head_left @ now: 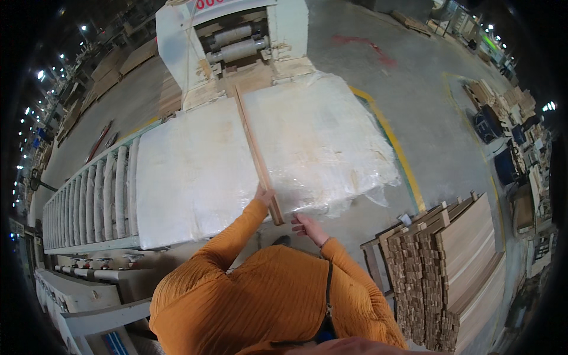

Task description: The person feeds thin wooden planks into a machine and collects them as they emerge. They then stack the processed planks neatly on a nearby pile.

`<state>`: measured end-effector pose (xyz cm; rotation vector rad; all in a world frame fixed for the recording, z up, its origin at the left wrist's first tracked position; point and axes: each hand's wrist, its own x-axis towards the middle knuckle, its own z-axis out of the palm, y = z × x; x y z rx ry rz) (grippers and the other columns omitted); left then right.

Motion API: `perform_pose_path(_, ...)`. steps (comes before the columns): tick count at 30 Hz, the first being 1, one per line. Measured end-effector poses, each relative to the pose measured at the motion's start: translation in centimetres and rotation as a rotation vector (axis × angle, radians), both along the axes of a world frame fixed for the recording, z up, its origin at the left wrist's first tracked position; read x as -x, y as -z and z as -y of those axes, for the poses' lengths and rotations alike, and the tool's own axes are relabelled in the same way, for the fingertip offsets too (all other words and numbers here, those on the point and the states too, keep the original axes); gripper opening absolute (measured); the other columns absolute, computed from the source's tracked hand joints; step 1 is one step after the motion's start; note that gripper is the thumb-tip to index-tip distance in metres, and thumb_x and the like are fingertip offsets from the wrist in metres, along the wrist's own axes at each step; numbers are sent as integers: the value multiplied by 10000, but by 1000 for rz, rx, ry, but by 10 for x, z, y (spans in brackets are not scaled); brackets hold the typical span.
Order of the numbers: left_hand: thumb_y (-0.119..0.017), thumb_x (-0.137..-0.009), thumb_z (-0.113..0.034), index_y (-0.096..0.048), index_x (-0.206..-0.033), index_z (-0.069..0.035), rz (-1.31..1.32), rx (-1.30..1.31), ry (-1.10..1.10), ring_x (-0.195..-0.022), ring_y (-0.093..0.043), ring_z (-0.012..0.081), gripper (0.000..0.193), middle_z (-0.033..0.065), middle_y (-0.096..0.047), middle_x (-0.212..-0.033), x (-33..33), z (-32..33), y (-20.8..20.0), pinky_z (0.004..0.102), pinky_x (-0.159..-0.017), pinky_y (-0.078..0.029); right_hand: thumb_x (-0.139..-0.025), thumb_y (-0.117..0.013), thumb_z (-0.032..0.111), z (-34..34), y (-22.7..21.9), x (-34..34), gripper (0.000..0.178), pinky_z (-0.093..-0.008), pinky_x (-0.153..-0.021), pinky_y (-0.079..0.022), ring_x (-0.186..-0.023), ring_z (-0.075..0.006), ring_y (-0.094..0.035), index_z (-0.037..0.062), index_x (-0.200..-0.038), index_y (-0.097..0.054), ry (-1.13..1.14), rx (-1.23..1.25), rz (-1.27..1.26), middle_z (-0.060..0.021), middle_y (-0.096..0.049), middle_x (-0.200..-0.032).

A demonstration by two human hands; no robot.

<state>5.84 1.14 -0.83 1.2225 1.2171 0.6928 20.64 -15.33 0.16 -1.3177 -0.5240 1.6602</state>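
A long, narrow wooden strip (251, 141) lies across the pale, plastic-wrapped table (195, 165), with its far end by the machine's opening. My left hand (264, 194) is closed around the strip close to its near end, which juts past the table's front edge. Just right of that end, my right hand (307, 227) hangs apart from the wood, fingers spread and nothing visible in them.
Beyond the table stands a white machine (291, 29) with metal rollers (238, 51). A roller conveyor (94, 204) adjoins the table's left side. Stacked wooden boards (467, 236) stand at the lower right. A yellow floor line (393, 142) runs along the right.
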Motion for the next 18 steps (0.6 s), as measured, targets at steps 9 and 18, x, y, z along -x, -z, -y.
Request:
perform_pose_path(9, -619, -865, -245, -533, -1125, -121, 274, 397, -60, -673, -571, 191, 301, 70, -588, -855, 26, 11, -19, 364, -521, -478, -868, -664, 360, -63, -6, 16, 356, -279, -636, -441, -708, -120, -513, 29, -986, -605, -36, -2, 190, -34, -569, -771)
perform_pose_path(18, -603, -856, -258, -552, -1108, -171, 45, 102, 399, -897, -582, 185, 272, 82, -568, -1018, 24, 5, -17, 346, -657, -513, -842, -647, 203, -57, -2, 17, 232, -319, -688, -446, -712, -196, -529, 19, -938, -542, 70, -287, 653, -99, -560, -762)
